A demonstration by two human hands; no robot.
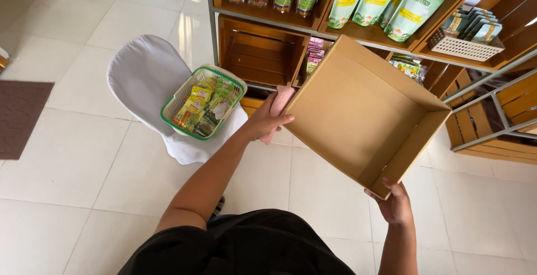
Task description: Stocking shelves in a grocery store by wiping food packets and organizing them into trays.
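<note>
The left hand [263, 123] has its fingers curled on a pink cloth [279, 104] and the near edge of the empty brown cardboard tray [358, 113]. The right hand [396, 205] grips the tray's lower corner, holding it tilted above the floor. A green plastic basket [182, 93] of packets sits on a white-covered chair [142, 74].

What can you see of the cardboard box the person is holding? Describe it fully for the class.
The cardboard box is a shallow, open-topped tray of plain brown cardboard with low walls, and it is empty. It is held in the air, tilted so its inside faces the camera, in front of wooden shelves. The left hand grips its left edge together with a pink cloth; the right hand holds its near corner from below.
</note>
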